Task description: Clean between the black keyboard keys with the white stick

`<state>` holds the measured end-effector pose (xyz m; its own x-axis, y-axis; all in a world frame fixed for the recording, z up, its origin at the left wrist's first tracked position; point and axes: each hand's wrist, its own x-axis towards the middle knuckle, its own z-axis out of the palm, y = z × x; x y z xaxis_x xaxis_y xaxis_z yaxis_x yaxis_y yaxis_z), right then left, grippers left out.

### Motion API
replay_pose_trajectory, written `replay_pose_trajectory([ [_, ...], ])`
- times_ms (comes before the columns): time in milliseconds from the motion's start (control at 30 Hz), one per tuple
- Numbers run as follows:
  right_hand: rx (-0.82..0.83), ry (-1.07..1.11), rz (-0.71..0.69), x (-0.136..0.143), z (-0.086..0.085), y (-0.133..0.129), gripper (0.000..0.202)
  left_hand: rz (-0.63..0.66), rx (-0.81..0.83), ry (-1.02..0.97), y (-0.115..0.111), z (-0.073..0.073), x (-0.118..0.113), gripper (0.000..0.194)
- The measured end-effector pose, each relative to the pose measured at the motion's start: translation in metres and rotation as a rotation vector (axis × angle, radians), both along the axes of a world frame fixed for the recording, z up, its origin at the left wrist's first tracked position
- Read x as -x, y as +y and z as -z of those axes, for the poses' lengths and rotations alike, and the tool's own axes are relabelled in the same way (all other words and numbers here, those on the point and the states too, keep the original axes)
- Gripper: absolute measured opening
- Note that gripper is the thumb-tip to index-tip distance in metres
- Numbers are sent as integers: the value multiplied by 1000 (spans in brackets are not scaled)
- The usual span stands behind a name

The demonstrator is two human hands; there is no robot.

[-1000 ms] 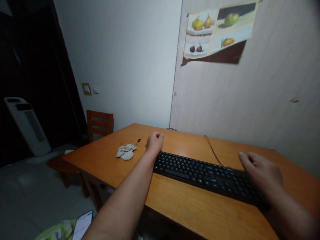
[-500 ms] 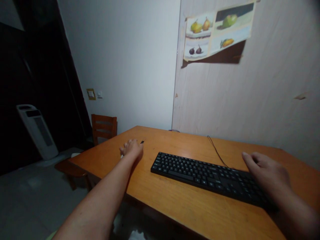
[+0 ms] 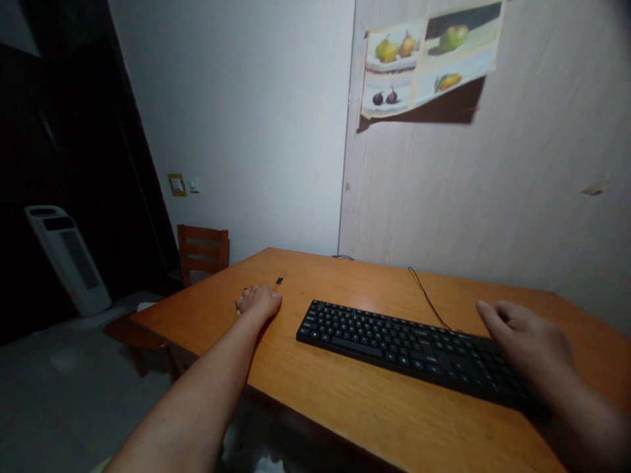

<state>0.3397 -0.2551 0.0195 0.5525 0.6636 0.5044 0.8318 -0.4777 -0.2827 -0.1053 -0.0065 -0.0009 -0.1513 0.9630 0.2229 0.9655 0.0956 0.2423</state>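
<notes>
A black keyboard [image 3: 384, 341] lies at a slant across the wooden table [image 3: 355, 401]. To its left, my left hand [image 3: 259, 302] is low over the tabletop, fingers curled down around something small and pale that mostly hides beneath them. Just beyond that hand lies a small dark square [image 3: 279, 280] with a thin, faint outline around it; I cannot tell what it is. My right hand [image 3: 530, 332] is over the right end of the keyboard, thumb up and fingers curled inward. Whether it holds anything is hidden.
A thin black cable [image 3: 428, 297] runs from the keyboard toward the wall. Behind the table's left side stands a wooden chair [image 3: 203, 249]. A white tower-shaped appliance [image 3: 69, 259] is on the floor at far left. Fruit pictures [image 3: 434, 59] hang on the wall.
My left hand has drawn slightly back toward me and its fingers have curled in, uncovering more around the small dark square. My right hand and the keyboard stay put.
</notes>
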Motion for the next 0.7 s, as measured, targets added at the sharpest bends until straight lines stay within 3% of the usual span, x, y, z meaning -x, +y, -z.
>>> replay_pose_trajectory([
  [267, 12, -5, 3, -2, 3, 1, 46, 18, -18, -2, 5, -3, -4, 66],
  [700, 5, 25, 103, -11, -1, -3, 48, -48, -44, -18, 18, 0, -15, 42],
])
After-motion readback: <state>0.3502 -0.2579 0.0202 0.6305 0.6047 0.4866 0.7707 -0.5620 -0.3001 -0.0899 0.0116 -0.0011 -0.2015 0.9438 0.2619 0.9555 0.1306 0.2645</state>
